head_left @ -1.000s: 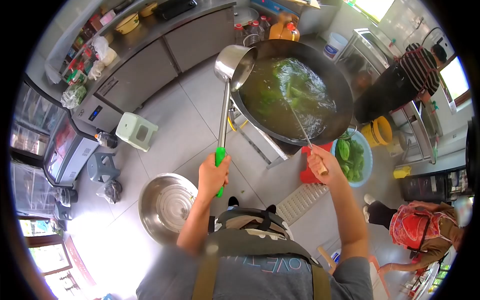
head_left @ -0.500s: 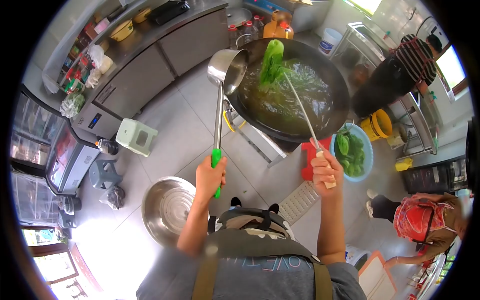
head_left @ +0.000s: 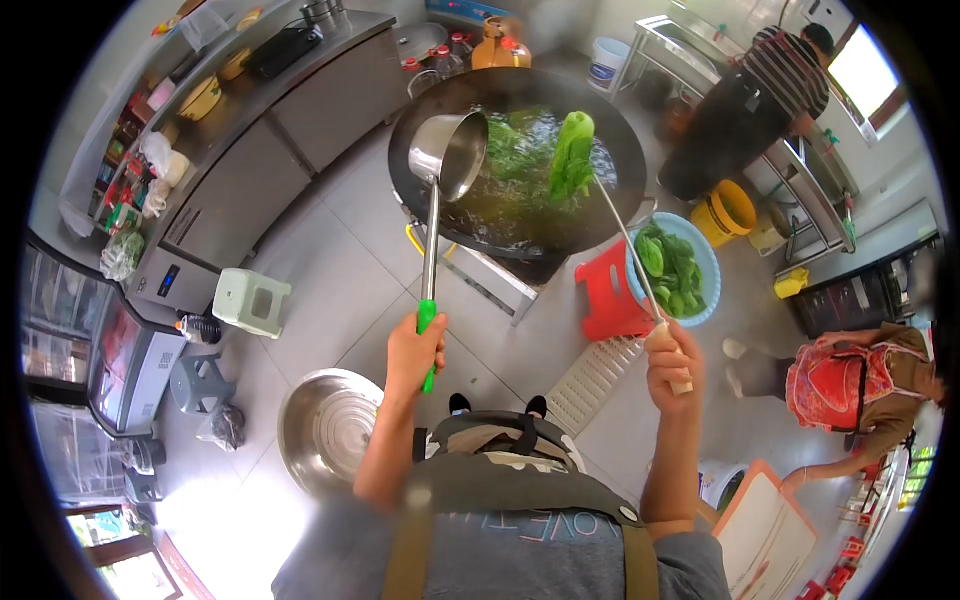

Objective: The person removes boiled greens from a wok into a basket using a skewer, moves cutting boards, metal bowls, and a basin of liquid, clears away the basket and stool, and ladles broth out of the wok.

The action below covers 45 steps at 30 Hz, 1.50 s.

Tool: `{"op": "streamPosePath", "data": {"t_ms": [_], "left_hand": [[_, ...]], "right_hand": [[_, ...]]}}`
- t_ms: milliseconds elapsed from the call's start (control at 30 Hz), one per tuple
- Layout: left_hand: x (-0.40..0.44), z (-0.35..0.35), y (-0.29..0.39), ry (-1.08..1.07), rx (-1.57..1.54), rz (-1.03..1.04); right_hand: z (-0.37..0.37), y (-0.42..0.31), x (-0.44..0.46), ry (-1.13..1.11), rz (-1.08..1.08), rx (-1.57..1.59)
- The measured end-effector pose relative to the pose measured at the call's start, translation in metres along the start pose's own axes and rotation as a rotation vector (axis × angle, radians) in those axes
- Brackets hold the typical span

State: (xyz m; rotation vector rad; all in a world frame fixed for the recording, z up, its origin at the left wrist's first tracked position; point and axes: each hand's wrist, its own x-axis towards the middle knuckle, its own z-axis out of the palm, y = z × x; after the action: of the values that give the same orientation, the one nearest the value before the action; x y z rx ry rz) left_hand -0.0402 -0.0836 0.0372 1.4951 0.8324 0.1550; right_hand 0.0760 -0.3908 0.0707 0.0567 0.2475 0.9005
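Observation:
My left hand (head_left: pixel 413 360) is wrapped round the green grip of a large metal ladle (head_left: pixel 433 240). Its bowl hangs over the left part of a big dark wok (head_left: pixel 405 185) of bubbling liquid and looks empty. In my right hand (head_left: pixel 672 365) is a thin long-handled tool (head_left: pixel 628 240) with a pale wooden grip. At its far end a bunch of leafy greens (head_left: pixel 573 155) is held up over the wok's right side; the greens hide the tool's head. More greens (head_left: pixel 508 140) lie in the liquid.
Right of the wok, a blue basin (head_left: pixel 708 270) of leafy greens rests by a red stool (head_left: pixel 605 305). A metal bowl (head_left: pixel 325 425) and a pale stool (head_left: pixel 250 300) stand on the floor at left. Two people (head_left: pixel 750 115) (head_left: pixel 850 395) are at right.
The greens on the tool have moved rightward across the wok. The ladle's bowl now overlaps the wok more, and the whole view has shifted, with the wok appearing further left.

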Motion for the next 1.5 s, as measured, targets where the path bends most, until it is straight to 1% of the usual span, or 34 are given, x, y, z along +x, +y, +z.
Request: {"op": "streamPosePath", "data": {"t_ms": [200,333,400,433,533,633,733,767,800,833,867,933,967,1033,1100,1133,1200,1233,1333,1433,1500], "left_hand": [[-0.001,0.02,-0.006,-0.02,0.016,0.007],[-0.006,0.033,0.007,0.005,0.129,0.0],[-0.007,0.038,0.008,0.004,0.136,0.006],[-0.006,0.039,0.003,-0.005,0.136,0.063],[0.001,0.042,-0.008,-0.029,0.139,0.184],[0.001,0.046,-0.009,-0.038,0.133,0.199],[0.001,0.048,-0.011,-0.043,0.113,0.203],[-0.001,0.048,-0.007,-0.05,0.109,0.202],[-0.002,0.048,-0.004,-0.035,0.116,0.196],[-0.003,0.048,-0.001,-0.02,0.122,0.189],[-0.004,0.048,-0.001,0.01,0.142,0.172],[-0.004,0.049,-0.003,0.03,0.156,0.158],[-0.001,0.048,-0.005,0.035,0.147,0.167],[-0.003,0.043,0.001,0.093,0.178,0.148],[-0.007,0.046,0.017,0.154,0.248,0.082],[-0.004,0.04,0.015,0.139,0.182,0.056],[0.002,0.032,0.007,0.091,0.052,0.008],[0.003,0.028,0.007,0.1,0.043,0.001],[0.005,0.013,0.008,0.13,0.016,-0.013],[0.001,-0.001,0.011,0.156,0.014,-0.019],[-0.001,-0.011,0.016,0.165,0.028,-0.03]], "right_hand": [[0.023,-0.019,-0.06,-0.045,-0.181,-0.086],[0.028,-0.04,-0.098,-0.083,-0.287,-0.228],[0.023,-0.055,-0.113,-0.01,-0.359,-0.328],[0.02,-0.061,-0.118,0.028,-0.393,-0.376],[-0.002,-0.076,-0.117,0.599,-0.653,-0.899],[-0.075,-0.112,-0.104,0.904,-0.631,-1.311],[-0.12,-0.127,-0.094,1.329,-0.383,-1.834],[-0.143,-0.135,-0.095,1.231,-0.617,-2.106],[-0.17,-0.146,-0.101,1.089,-0.866,-2.363],[-0.174,-0.144,-0.102,0.907,-1.12,-2.598],[-0.177,-0.144,-0.104,0.98,-1.07,-2.578],[-0.135,-0.123,-0.103,1.121,-0.976,-2.533],[-0.12,-0.117,-0.1,1.118,-0.951,-2.39],[-0.094,-0.104,-0.086,1.061,-0.872,-2.122],[-0.057,-0.08,-0.064,0.939,-0.787,-1.893],[-0.042,-0.067,-0.056,0.897,-0.742,-1.781],[-0.018,-0.053,-0.035,0.751,-0.621,-1.656],[-0.01,-0.049,-0.02,0.679,-0.563,-1.591],[0.0,-0.04,0.023,0.693,-0.341,-1.639],[-0.017,-0.036,0.066,0.699,-0.23,-1.746],[-0.018,-0.024,0.085,0.726,-0.133,-1.716]]}}
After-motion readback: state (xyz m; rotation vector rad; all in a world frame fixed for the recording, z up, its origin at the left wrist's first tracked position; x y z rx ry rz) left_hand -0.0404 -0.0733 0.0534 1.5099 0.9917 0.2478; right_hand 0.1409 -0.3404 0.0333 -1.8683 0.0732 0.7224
